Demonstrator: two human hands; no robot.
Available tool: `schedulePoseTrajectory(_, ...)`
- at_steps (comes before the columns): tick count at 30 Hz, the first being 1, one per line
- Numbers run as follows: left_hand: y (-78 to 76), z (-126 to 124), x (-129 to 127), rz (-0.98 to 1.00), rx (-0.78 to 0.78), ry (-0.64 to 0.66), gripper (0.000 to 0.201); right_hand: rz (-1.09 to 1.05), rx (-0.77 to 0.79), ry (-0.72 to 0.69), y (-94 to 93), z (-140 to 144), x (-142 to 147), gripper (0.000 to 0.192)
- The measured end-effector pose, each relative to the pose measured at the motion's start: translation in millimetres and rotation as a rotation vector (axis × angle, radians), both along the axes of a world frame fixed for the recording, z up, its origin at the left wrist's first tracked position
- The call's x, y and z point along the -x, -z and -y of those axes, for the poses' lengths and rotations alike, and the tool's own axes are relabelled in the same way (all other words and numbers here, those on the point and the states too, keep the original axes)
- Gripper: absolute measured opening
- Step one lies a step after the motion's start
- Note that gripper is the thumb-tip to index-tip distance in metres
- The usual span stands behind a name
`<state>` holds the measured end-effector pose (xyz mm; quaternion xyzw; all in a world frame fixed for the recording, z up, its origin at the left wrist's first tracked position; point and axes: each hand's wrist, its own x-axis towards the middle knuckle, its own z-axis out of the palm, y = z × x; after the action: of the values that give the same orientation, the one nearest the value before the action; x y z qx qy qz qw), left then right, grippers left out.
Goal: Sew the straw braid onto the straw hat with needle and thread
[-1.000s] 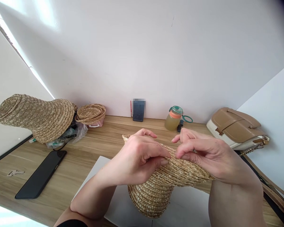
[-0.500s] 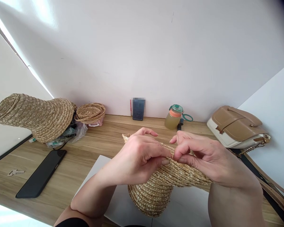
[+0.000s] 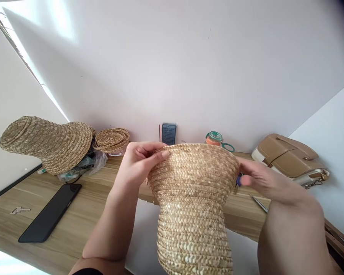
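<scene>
A woven straw hat (image 3: 192, 206) is raised in front of me, its flared brim up and its crown hanging down. My left hand (image 3: 143, 162) pinches the brim's left edge, thumb on the near side and fingers behind. On the opposite edge, my right hand (image 3: 256, 177) grips the brim, slightly blurred, its fingers partly hidden behind the straw. A small blue object (image 3: 239, 179) shows beside my right thumb; its kind is unclear. White sheets (image 3: 143, 233) lie under the hat.
Behind stand a phone (image 3: 169, 133) and a green-lidded bottle (image 3: 214, 137). At left are another straw hat (image 3: 50, 143), coiled straw braid (image 3: 112, 138), a black phone (image 3: 50, 214) and a key (image 3: 20, 210). A handbag (image 3: 289, 154) and a pointed metal tool (image 3: 258, 203) are at right.
The straw hat has been lifted and turned so its side faces me. My hands, close together at the straw before, have moved apart to opposite edges of the brim.
</scene>
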<state>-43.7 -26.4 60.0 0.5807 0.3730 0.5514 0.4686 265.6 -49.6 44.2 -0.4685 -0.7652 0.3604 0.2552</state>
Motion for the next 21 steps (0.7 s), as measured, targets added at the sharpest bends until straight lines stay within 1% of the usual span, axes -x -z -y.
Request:
schedulePoseTrajectory(2, 1.1, -10.1, 2.7, 0.105, 0.107, 0.004, 0.017, 0.05, 0.064, -0.008, 3.7, -6.8, 1.2, 0.061)
schedulePoseTrajectory(4, 0.2, -18.4, 6.8, 0.156, 0.197, 0.025, 0.019, 0.035, 0.081, -0.041, 4.2, -7.9, 5.6, 0.05)
schedulePoseTrajectory(6, -0.1, -25.5, 12.8, 0.157, 0.258, 0.044, 0.022, -0.047, 0.076, -0.086, 3.5, -4.9, 11.9, 0.049)
schedulePoseTrajectory(8, 3.6, -33.6, 18.3, 0.119, 0.296, 0.068, 0.026, -0.085, 0.132, -0.145, 4.6, -2.6, 19.3, 0.049)
schedulePoseTrajectory(10, 13.3, -44.0, 19.8, 0.052, 0.339, 0.108, 0.027, -0.005, 0.288, -0.221, 10.0, -5.5, 26.6, 0.046)
schedulePoseTrajectory(12, 27.6, -55.1, 15.1, -0.055, 0.393, 0.136, 0.026, 0.145, 0.465, -0.274, 19.4, -13.9, 31.0, 0.044)
schedulePoseTrajectory(14, 42.0, -64.0, 4.9, -0.175, 0.42, 0.147, 0.023, 0.267, 0.549, -0.255, 28.9, -23.9, 29.6, 0.044)
schedulePoseTrajectory(15, 47.8, -66.8, -1.3, -0.196, 0.425, 0.165, 0.023, 0.294, 0.553, -0.238, 32.0, -27.9, 26.6, 0.044)
schedulePoseTrajectory(17, 54.9, -68.4, -13.2, -0.211, 0.422, 0.206, 0.023, 0.245, 0.505, -0.223, 33.7, -32.5, 17.9, 0.043)
schedulePoseTrajectory(19, 56.8, -65.5, -23.0, -0.198, 0.409, 0.285, 0.022, 0.098, 0.407, -0.223, 30.3, -33.1, 10.2, 0.046)
schedulePoseTrajectory(21, 56.0, -60.0, -30.5, -0.199, 0.39, 0.4, 0.019, -0.07, 0.293, -0.16, 26.0, -33.4, 8.9, 0.047)
